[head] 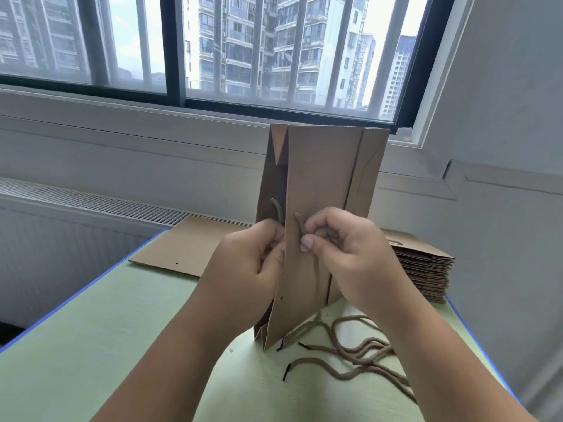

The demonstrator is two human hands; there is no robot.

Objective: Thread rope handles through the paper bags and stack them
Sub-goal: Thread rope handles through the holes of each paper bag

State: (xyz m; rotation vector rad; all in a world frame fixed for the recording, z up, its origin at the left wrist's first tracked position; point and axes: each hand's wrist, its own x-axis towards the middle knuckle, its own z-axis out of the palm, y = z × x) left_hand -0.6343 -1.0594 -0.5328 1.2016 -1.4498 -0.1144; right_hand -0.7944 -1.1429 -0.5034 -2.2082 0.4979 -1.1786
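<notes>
Two hands work on one paper bag (320,178) standing on the green table (91,330). Your left hand (243,263) pinches the bag's edge. Your right hand (344,248) pinches a rope handle (300,223) on its front. Loose ropes (350,351) lie right of the bag, and the stack of bags (426,269) sits behind it.

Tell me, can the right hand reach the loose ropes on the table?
Probably yes. The loose ropes lie uncovered just below the right hand. But it is pinching a rope at the bag, so it must let go first.
</notes>
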